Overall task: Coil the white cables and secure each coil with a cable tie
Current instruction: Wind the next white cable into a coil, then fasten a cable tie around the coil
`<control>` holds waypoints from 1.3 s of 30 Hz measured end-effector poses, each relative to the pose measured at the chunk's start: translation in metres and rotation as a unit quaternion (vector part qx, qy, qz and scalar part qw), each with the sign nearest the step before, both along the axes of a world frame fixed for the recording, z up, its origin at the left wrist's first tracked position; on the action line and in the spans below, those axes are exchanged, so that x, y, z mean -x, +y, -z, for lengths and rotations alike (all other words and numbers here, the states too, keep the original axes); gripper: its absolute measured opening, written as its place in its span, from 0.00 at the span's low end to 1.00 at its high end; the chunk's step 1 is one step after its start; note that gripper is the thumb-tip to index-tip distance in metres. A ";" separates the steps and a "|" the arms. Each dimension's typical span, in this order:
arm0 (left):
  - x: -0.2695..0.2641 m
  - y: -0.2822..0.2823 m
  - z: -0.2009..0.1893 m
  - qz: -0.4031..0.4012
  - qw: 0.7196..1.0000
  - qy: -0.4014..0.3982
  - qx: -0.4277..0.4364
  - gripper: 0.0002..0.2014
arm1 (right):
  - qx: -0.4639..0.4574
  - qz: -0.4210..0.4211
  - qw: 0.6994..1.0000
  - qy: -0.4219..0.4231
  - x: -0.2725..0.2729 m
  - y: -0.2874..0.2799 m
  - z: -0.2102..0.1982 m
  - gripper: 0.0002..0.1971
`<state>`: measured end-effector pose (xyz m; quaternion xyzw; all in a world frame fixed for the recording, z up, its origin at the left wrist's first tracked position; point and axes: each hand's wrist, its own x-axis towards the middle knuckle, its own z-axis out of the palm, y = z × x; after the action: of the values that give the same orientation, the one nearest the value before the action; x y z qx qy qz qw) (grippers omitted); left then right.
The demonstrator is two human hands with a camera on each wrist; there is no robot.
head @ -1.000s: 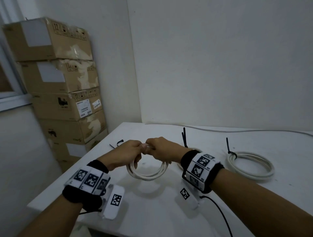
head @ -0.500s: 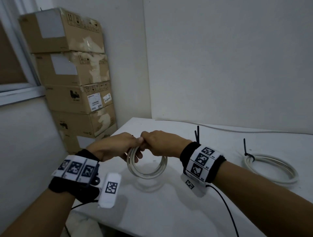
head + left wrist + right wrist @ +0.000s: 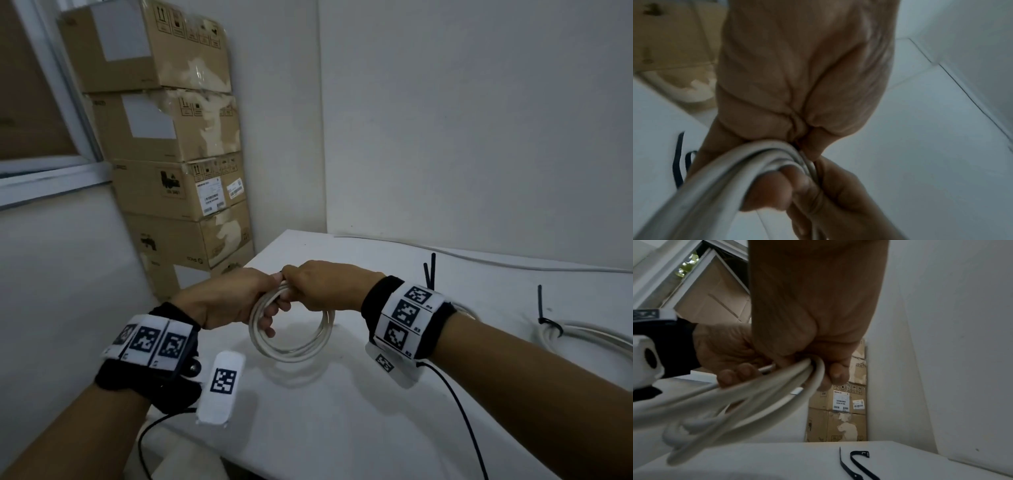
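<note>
A coil of white cable (image 3: 291, 346) hangs upright just above the white table (image 3: 342, 428). My left hand (image 3: 236, 296) and right hand (image 3: 325, 287) both grip the top of this coil (image 3: 748, 164) side by side, fingers curled round the strands (image 3: 789, 378). Two loose black cable ties (image 3: 857, 464) lie on the table beyond the hands, hidden behind them in the head view. Another white coil (image 3: 589, 342), bound with a black tie (image 3: 544, 315), lies flat at the right. More black tie tails (image 3: 430, 270) stick up behind my right wrist.
A stack of cardboard boxes (image 3: 178, 171) stands in the corner left of the table. An uncoiled white cable (image 3: 496, 262) runs along the table's far edge by the wall. The table's left edge is just under my left wrist. A dark wire (image 3: 462, 421) trails from my right wristband.
The head view has swung left and closer. Both hands keep their hold on the coil, which has turned from tilted to hanging upright.
</note>
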<state>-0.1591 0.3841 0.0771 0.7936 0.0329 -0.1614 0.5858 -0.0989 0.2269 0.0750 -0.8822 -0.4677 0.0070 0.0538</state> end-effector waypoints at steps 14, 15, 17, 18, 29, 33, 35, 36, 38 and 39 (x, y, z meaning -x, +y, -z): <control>-0.017 0.019 0.013 -0.069 0.993 -0.096 0.028 0.20 | -0.165 0.044 0.932 0.320 -0.052 -0.016 -0.002 0.15; -0.020 0.021 0.010 -0.078 0.992 -0.096 0.034 0.20 | -0.199 0.062 0.916 0.342 -0.058 -0.020 -0.001 0.14; -0.025 0.028 0.004 -0.092 0.991 -0.091 0.040 0.20 | -0.240 0.108 0.902 0.343 -0.072 -0.023 0.004 0.12; -0.028 0.031 0.001 -0.097 0.991 -0.088 0.040 0.20 | -0.232 0.132 0.908 0.322 -0.079 -0.022 0.008 0.11; -0.047 0.058 0.005 -0.139 0.988 -0.055 0.037 0.20 | -0.043 0.188 0.958 0.212 -0.112 0.036 0.064 0.10; -0.050 0.062 0.006 -0.151 0.987 -0.044 0.037 0.20 | -0.007 0.181 0.965 0.190 -0.110 0.045 0.062 0.14; -0.050 0.062 0.005 -0.150 0.987 -0.041 0.037 0.20 | 0.020 0.180 0.967 0.178 -0.108 0.046 0.061 0.13; -0.050 0.061 0.004 -0.150 0.987 -0.041 0.037 0.20 | 0.032 0.178 0.969 0.168 -0.106 0.046 0.060 0.11; -0.049 0.057 0.002 -0.150 0.987 -0.045 0.039 0.21 | 0.035 0.179 0.970 0.159 -0.102 0.044 0.059 0.04; -0.048 0.055 0.001 -0.150 0.987 -0.048 0.040 0.21 | 0.031 0.180 0.970 0.163 -0.099 0.042 0.057 0.04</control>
<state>-0.1106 0.4394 0.0764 0.7621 0.1168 -0.0347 0.6359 0.0005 0.2693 0.0179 -0.9402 -0.2855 0.1554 0.1020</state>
